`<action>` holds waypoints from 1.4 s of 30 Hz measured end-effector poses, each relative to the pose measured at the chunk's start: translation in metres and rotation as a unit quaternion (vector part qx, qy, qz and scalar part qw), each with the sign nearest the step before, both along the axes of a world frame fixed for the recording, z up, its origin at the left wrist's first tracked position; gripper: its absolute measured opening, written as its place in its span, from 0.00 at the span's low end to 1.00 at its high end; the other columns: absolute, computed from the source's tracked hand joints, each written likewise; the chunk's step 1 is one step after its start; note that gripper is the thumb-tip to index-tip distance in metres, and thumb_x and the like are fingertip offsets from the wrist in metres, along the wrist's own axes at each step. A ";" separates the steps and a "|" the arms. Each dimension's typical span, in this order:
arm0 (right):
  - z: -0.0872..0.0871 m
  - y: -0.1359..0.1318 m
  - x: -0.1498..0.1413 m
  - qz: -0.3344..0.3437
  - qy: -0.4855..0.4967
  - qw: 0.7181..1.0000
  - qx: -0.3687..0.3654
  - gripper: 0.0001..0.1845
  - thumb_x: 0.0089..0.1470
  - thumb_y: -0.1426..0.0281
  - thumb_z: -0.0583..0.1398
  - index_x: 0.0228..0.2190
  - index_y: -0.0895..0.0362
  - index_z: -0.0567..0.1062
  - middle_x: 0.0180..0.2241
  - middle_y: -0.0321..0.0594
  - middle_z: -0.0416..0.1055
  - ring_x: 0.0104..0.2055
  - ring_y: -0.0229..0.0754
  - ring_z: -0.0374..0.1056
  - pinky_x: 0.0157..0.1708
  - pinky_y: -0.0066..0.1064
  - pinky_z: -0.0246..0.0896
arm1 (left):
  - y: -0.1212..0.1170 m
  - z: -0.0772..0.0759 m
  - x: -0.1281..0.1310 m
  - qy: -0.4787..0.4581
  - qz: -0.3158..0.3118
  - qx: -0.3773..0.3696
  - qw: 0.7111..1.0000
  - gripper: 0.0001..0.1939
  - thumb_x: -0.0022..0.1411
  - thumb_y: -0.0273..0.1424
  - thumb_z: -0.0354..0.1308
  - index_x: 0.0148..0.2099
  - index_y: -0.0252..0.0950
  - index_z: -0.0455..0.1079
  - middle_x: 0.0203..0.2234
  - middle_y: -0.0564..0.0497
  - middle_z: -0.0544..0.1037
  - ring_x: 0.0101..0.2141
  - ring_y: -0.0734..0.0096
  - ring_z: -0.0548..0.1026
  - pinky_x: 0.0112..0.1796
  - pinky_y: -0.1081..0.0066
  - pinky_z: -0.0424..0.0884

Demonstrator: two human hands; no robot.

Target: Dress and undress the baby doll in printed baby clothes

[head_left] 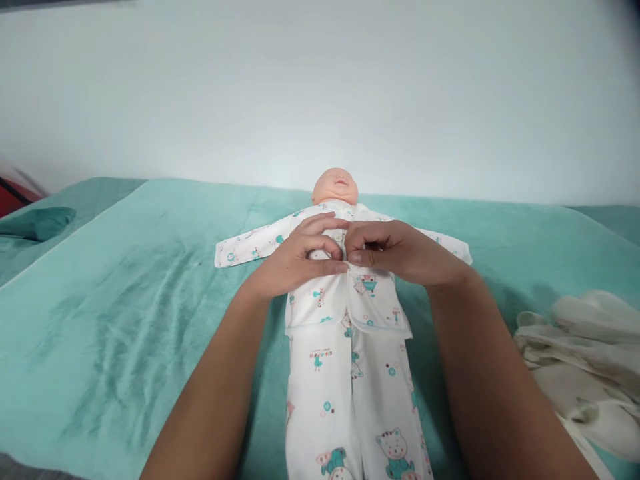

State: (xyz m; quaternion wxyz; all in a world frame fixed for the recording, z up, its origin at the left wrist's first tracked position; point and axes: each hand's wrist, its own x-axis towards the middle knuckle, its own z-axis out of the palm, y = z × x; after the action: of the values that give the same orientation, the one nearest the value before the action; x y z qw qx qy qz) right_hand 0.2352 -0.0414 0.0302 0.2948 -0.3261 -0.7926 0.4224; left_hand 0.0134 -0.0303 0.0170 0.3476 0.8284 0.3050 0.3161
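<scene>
A baby doll [334,187] lies on its back, dressed in a white printed jacket [320,297] and matching trousers [320,393]. The jacket's sleeves stretch out to both sides. At the middle of the jacket's front, my left hand [307,253] pinches the edge of the opening between thumb and index finger. Right beside it, my right hand [395,250] also has thumb and fingers closed on the front edge. One button [339,237] shows just above, between the hands. Below my fingers the jacket's front edges hang apart. What exactly lies under the fingertips is hidden.
A green plush blanket [140,320] covers the surface under the doll, wrinkled at the left. Crumpled white cloth [585,360] lies at the right. A pale wall [320,87] rises behind. Something red [20,199] shows at the far left edge.
</scene>
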 end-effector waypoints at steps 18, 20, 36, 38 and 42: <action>0.000 -0.002 -0.007 -0.055 0.027 0.998 -0.028 0.20 0.59 0.53 0.61 0.25 0.55 0.70 0.23 0.32 0.58 0.25 0.34 0.50 0.25 0.31 0.43 | -0.005 -0.002 0.002 -0.042 0.023 -0.001 0.999 0.08 0.62 0.35 0.61 0.31 0.40 0.68 0.59 0.49 0.72 0.64 0.58 0.62 0.64 0.52 0.57; 0.000 -0.003 -0.009 -0.066 0.038 0.996 -0.034 0.20 0.59 0.53 0.61 0.25 0.55 0.70 0.23 0.31 0.56 0.25 0.34 0.49 0.25 0.31 0.42 | -0.005 0.000 0.002 -0.019 0.015 -0.008 1.000 0.07 0.61 0.35 0.62 0.32 0.41 0.69 0.61 0.51 0.69 0.66 0.57 0.59 0.65 0.52 0.55; -0.003 -0.002 -0.008 -0.083 0.042 0.994 -0.049 0.19 0.57 0.54 0.63 0.25 0.55 0.73 0.25 0.34 0.60 0.27 0.36 0.53 0.26 0.31 0.45 | -0.005 -0.002 0.005 -0.012 0.005 0.034 0.999 0.11 0.59 0.34 0.64 0.28 0.39 0.68 0.59 0.52 0.70 0.63 0.56 0.63 0.65 0.53 0.55; -0.004 -0.001 -0.008 -0.076 0.042 0.995 -0.045 0.18 0.58 0.55 0.63 0.25 0.55 0.72 0.25 0.34 0.60 0.28 0.35 0.53 0.26 0.31 0.46 | -0.005 -0.002 0.005 -0.010 0.004 0.040 0.999 0.11 0.59 0.33 0.64 0.27 0.38 0.68 0.58 0.51 0.70 0.62 0.58 0.64 0.64 0.54 0.55; -0.004 0.000 -0.007 -0.054 0.045 0.997 -0.041 0.19 0.59 0.56 0.63 0.25 0.56 0.72 0.26 0.35 0.61 0.29 0.36 0.55 0.27 0.31 0.47 | -0.005 -0.002 0.006 -0.003 0.008 0.038 0.999 0.11 0.59 0.33 0.65 0.27 0.38 0.68 0.59 0.51 0.70 0.62 0.60 0.63 0.65 0.54 0.54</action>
State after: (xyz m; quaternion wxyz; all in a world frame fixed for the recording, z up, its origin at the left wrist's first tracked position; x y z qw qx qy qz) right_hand 0.2283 -0.0418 0.0260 0.3385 -0.3611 -0.7418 0.4526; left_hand 0.0193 -0.0349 0.0150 0.3145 0.8377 0.2983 0.3321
